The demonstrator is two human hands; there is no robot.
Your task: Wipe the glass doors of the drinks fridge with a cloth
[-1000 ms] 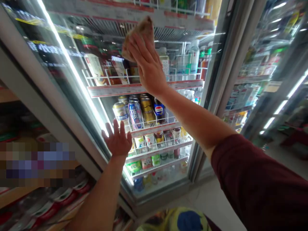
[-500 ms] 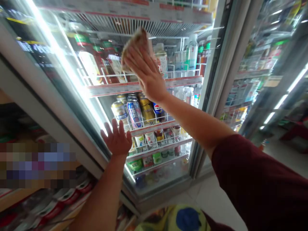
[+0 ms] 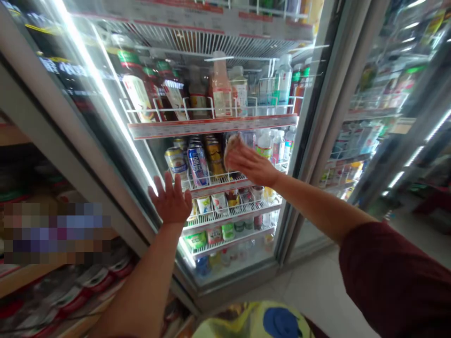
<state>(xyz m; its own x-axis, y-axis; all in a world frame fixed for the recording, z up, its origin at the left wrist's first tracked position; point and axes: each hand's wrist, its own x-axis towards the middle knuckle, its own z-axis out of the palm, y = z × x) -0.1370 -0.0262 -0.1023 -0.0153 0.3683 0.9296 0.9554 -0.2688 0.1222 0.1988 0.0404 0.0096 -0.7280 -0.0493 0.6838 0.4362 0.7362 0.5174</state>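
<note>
1. Holds a bunched cloth (image 3: 231,146) under the right hand (image 3: 255,165), at the glass door (image 3: 239,283), level with the can shelf (image 3: 225,188), between the gold cans (image 3: 214,157) and the capped bottles (image 3: 278,144) as seen from here.
2. Right hand: fingers nearly straight, side by side over the cloth; impossible to tell about any thumb pinch, with the underside hidden.
3. Left hand (image 3: 172,202): nothing in it, fingers fanned wide, palm toward the glass near the light strip (image 3: 104,96); apparently braced there, though firm contact impossible to confirm.
4. Likely to handle as light, soft and limp, with no risk of breaking; prone to folding at the loose edge beyond the fingertips. Dampness impossible to judge.
5. Best taken by the middle, spread flat beneath fingers and palm; probably too floppy for a one-corner pinch, and apt to slide easily over smooth glass.
</note>
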